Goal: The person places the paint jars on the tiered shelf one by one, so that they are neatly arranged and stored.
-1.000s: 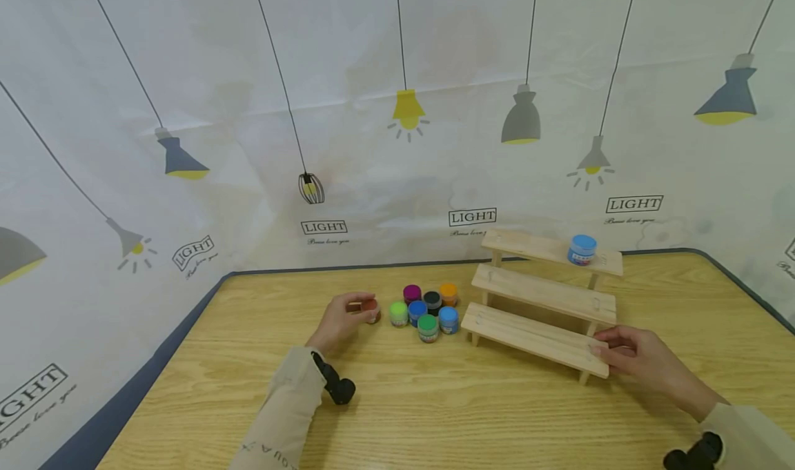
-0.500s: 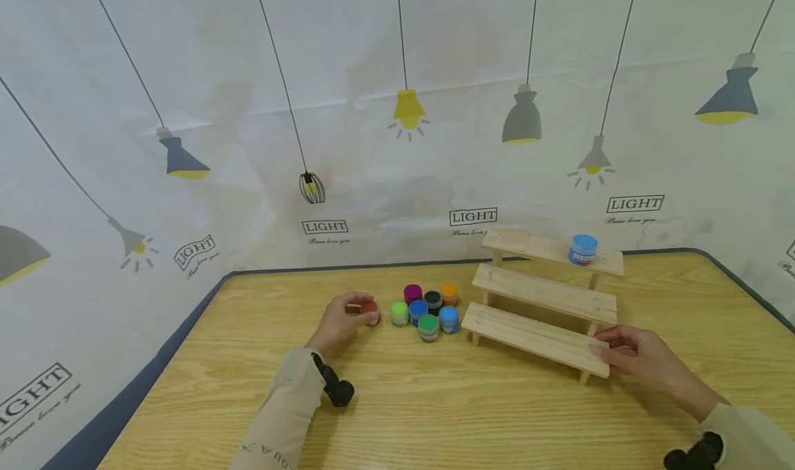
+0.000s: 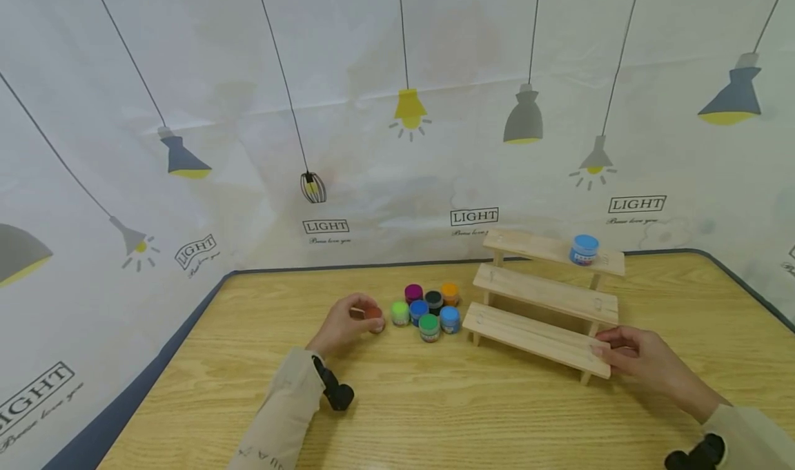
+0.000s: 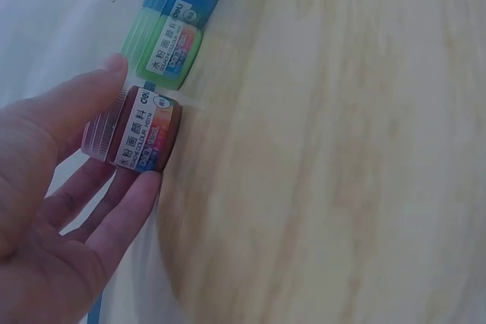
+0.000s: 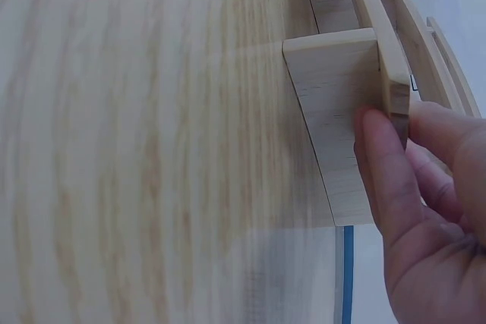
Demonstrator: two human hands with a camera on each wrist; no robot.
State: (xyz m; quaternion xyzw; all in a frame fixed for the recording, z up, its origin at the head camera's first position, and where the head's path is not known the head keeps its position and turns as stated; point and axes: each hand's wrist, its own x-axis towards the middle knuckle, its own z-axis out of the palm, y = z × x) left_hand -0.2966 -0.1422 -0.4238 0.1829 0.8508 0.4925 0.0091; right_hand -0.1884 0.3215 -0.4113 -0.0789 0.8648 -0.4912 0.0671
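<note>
My left hand (image 3: 344, 324) holds a small reddish-brown paint jar (image 4: 146, 128) between thumb and fingers, low over the table. The jar has a clear ribbed lid and a printed label. Just right of it stands a light green paint jar (image 3: 400, 312), with a narrow gap between the two. At the right, my right hand (image 3: 642, 359) pinches the end of the lowest board of a three-step wooden stand (image 3: 537, 337). In the right wrist view, the fingers (image 5: 389, 168) lie under the board and the thumb is on its top side.
Beside the light green jar cluster purple (image 3: 413, 294), black (image 3: 433, 301), orange (image 3: 450, 293), dark blue (image 3: 419, 312), green (image 3: 429, 327) and light blue (image 3: 450, 319) paint jars. Another blue jar (image 3: 584, 249) stands on the top step. A lamp-patterned sheet (image 3: 385, 180) rises behind the table.
My left hand has shifted the reddish-brown jar slightly right and nearer to me, closer to the light green jar. The right hand keeps its hold on the stand.
</note>
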